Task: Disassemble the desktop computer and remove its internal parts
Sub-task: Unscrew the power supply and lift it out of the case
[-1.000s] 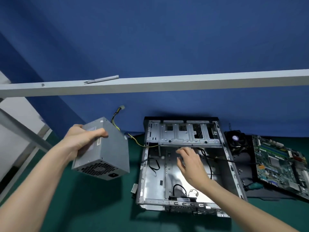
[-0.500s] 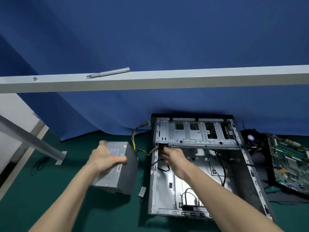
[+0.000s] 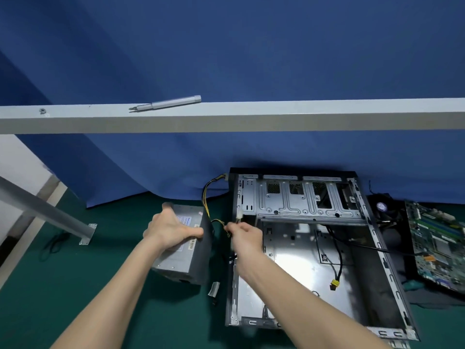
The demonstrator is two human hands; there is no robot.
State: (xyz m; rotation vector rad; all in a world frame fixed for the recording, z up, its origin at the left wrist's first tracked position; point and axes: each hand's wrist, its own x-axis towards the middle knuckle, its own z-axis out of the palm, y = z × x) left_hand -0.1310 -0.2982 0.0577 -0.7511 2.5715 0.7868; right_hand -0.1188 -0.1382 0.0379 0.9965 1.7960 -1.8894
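Desktop computer case (image 3: pixel 302 250) lying open on the green surface (image 3: pixel 75 298), drive cage at the far end against the blue cloth (image 3: pixel 251 59). Just beside its left wall, grey power supply (image 3: pixel 176 260) sitting low at the surface and tilting a little; resting or just lifted, hard to tell. Left hand (image 3: pixel 171 230) gripping the power supply from above, thumb lying across the labelled top. Right hand (image 3: pixel 245 238), blurred, pinching the yellow and black wires (image 3: pixel 219 221) running from the power supply, right at the case's left wall. Inside the case, black cable with a yellow plug (image 3: pixel 334 284) trailing over the metal floor. Motherboard (image 3: pixel 437 245) and cooler fan (image 3: pixel 382 206) lying to the right of the case. Screwdriver (image 3: pixel 166 104) lying on the white beam (image 3: pixel 276 117) crossing above.
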